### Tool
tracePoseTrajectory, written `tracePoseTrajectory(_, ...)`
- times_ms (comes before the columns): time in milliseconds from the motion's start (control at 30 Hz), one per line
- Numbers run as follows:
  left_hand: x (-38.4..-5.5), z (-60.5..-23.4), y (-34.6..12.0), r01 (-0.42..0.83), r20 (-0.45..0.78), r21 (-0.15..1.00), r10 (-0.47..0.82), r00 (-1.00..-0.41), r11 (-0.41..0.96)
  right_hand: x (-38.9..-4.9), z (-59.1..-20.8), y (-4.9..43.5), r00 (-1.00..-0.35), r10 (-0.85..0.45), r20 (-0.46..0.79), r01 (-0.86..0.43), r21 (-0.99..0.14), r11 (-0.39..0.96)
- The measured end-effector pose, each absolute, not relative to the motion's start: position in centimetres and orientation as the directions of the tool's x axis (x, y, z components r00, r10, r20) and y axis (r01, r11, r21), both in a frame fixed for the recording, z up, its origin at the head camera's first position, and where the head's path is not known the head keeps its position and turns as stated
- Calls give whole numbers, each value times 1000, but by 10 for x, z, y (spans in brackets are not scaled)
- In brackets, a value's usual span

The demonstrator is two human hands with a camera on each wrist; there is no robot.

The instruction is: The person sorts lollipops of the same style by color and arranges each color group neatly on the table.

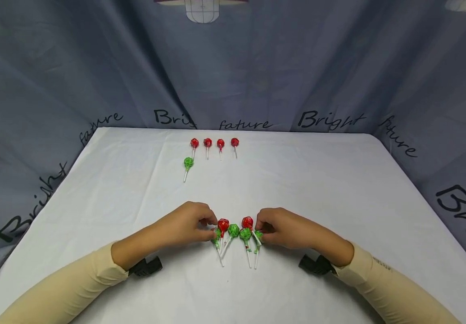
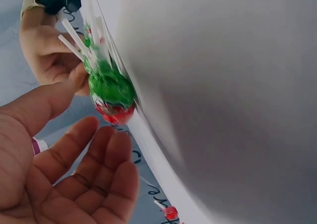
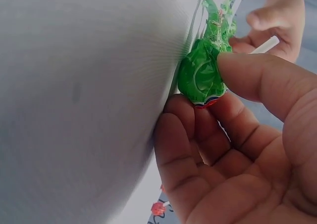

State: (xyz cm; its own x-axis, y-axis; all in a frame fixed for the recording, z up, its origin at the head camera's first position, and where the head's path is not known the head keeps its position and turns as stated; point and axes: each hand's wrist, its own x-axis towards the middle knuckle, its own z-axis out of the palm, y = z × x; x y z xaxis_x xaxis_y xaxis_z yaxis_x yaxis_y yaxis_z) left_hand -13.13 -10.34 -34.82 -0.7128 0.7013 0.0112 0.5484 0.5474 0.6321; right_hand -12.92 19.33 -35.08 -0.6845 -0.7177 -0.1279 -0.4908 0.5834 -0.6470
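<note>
Two small groups of wrapped lollipops lie on the white cloth near the front. My left hand (image 1: pixel 192 222) is beside the left group, its thumb and fingers spread around a green lollipop (image 2: pixel 111 87) without closing on it. A red lollipop (image 1: pixel 223 224) and another green lollipop (image 1: pixel 233 231) lie against that one. At the right group, my right hand (image 1: pixel 287 227) pinches a green lollipop (image 3: pixel 200 75) between thumb and fingertips, low over the cloth. Left of these fingers are a red lollipop (image 1: pixel 247 222) and a green lollipop (image 1: pixel 245 234).
Several red lollipops (image 1: pixel 207 142) form a row near the far edge of the white table (image 1: pixel 318 180). Just below the row's left end lies one green lollipop (image 1: pixel 188 162). A grey curtain (image 1: pixel 233 67) with writing hangs around the table's back and sides.
</note>
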Motion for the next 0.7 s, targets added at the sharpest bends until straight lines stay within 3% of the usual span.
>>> tracePoseTrajectory(400,-131,-355,-99,604,14,593,744,-668,532,-126,-351,192,-698,-700,-149,-459,-656,599)
tracePoseTrajectory(700,-130,-354,-96,604,8,589,744,-668,537,-124,-351,192,-711,-688,-147,-449,-658,604)
